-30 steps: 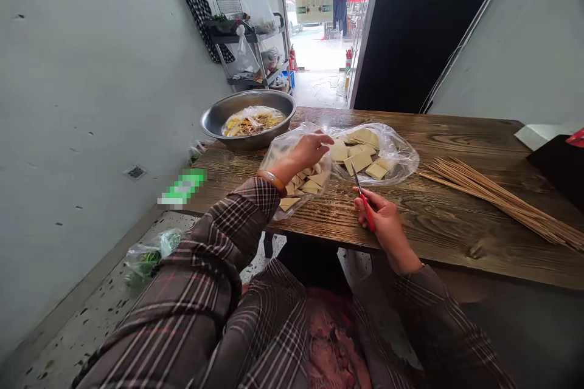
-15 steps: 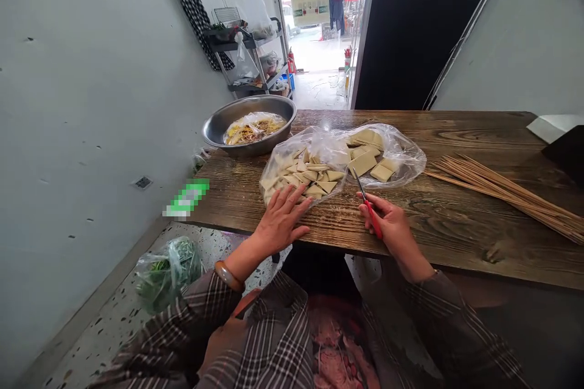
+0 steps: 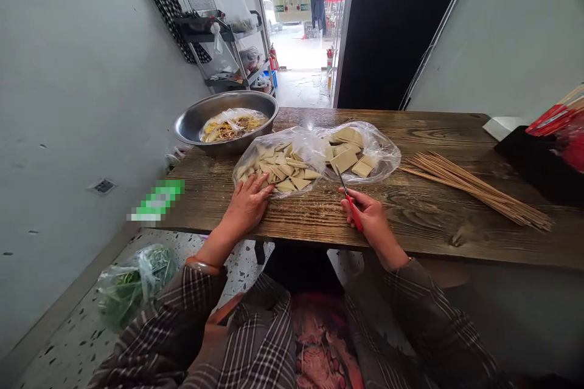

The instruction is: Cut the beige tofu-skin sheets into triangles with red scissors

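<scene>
My left hand [image 3: 249,202] rests at the near left edge of a clear plastic bag [image 3: 303,144] full of cut, pale tan pieces [image 3: 285,170], its fingers spread a little and touching the bag. In my right hand [image 3: 367,213] is a pair of scissors [image 3: 351,205] with red handles, held above the table's near part with the blades pointing away from me. Beyond the scissors' tips, larger square tan sheets [image 3: 344,158] lie on a second clear bag [image 3: 387,155], right beside the first one.
A steel bowl [image 3: 182,124] with a bagged yellow and brown food stands at the table's back left. Wooden skewers [image 3: 474,188] lie to the right, near a black box [image 3: 524,158]. A bag of greens [image 3: 137,285] sits on the floor at left.
The view has turned right, so the table's things appear further left. My left hand has shifted to the left on the near edge of the bag. The scissors stay in my right hand.
</scene>
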{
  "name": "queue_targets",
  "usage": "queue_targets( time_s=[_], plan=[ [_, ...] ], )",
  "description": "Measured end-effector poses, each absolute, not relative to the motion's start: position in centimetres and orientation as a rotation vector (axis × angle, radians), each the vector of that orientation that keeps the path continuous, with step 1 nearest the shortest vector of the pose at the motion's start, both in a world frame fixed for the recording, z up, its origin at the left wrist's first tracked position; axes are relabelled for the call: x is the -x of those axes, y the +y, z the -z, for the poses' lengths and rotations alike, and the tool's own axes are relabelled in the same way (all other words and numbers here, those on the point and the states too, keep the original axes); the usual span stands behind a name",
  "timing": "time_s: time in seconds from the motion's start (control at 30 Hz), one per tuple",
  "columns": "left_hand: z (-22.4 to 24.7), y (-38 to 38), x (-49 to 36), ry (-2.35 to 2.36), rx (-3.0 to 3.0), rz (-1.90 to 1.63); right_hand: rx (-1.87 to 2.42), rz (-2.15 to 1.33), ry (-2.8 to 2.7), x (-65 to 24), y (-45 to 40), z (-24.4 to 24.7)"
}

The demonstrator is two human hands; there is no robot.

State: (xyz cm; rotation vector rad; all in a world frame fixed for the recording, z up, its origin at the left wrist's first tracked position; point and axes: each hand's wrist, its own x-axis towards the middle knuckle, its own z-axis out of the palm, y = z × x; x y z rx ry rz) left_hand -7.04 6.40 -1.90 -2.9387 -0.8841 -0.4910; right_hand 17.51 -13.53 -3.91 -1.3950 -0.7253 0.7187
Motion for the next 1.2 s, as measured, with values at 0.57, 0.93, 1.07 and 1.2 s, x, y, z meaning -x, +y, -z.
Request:
queue_targets(
  time_s=[0.57,0.93,1.07,1.2],
  plan=[
    [0.9,4.1,-12.9,-0.893,3.464,1.105,1.326,-0.685,-0.569,-17.7,-13.5,4.0],
    [2.4,6.6,-12.7,-1.063,3.046,0.594,1.325,-0.729,-0.578,-17.7,-13.6,4.0],
    [2.0,6.9,-13.5,-1.058,2.946,0.516,1.326,-0.742,-0.559,-17.6,-13.6,3.8],
    [1.7,7.5,-13.8,-0.967,2.948,0.500,1.341,-0.742,-0.564,-17.6,-13.6,3.7]
  ],
)
